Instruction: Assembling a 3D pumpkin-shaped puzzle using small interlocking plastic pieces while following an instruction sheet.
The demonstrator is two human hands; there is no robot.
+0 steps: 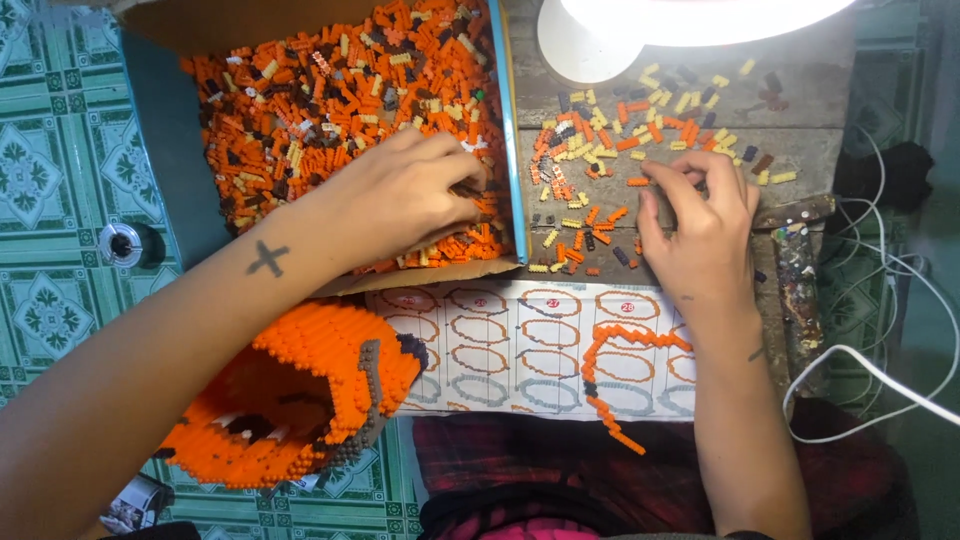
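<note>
My left hand (405, 195) reaches into a cardboard box (505, 150) full of small orange, brown and cream building bricks, fingers curled among the pieces; whether it holds one I cannot tell. My right hand (700, 225) rests palm down on the wooden tabletop (800, 90), fingertips touching loose bricks (610, 150) scattered there. A printed instruction sheet (520, 345) lies near me, and a thin curved ring of joined orange bricks (615, 375) lies on it. A large hollow orange brick model (300, 395) rests by my left forearm.
A bright white lamp (690, 20) shines at the top. White cables (880, 370) trail at the right beside a paint-stained wooden edge (795, 280). Green patterned floor tiles (50, 180) and a small round metal object (125, 243) lie to the left. Red plaid cloth (560, 465) covers my lap.
</note>
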